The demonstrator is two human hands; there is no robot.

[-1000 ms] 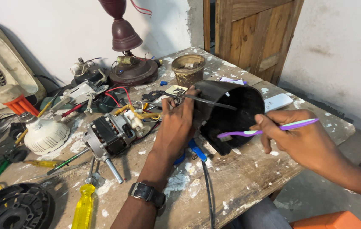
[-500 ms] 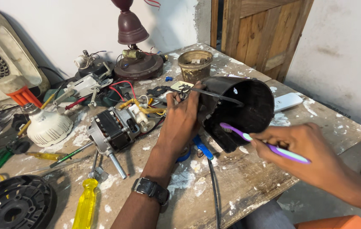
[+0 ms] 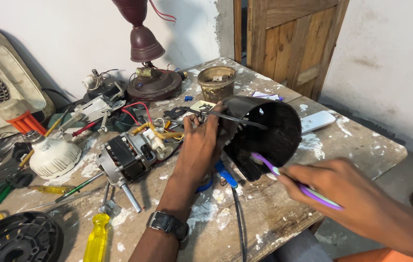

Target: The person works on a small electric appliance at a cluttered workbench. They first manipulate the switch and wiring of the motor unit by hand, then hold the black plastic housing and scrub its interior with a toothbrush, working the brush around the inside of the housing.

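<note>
My left hand (image 3: 200, 144), with a black wristwatch (image 3: 168, 224) on its wrist, grips the rim of a black plastic motor housing (image 3: 270, 132) lying on its side, mouth toward me, on the wooden table (image 3: 361, 145). My right hand (image 3: 347, 191) holds a purple and white toothbrush (image 3: 297, 184) whose head rests at the lower inside edge of the housing. A thin black strap or cable crosses the housing's top.
A bare electric motor (image 3: 129, 157) with its shaft lies left of my arm. Nearby are a yellow screwdriver (image 3: 96, 237), a white bulb (image 3: 53, 156), a black fan grille (image 3: 17, 238), a maroon lamp base (image 3: 154, 83), a rusty cup (image 3: 216, 81), a white remote (image 3: 317, 121) and tangled wires.
My right hand has swung the toothbrush from level across the housing's mouth down to its lower rim, bristles now inside. The left hand keeps its grip on the housing.
</note>
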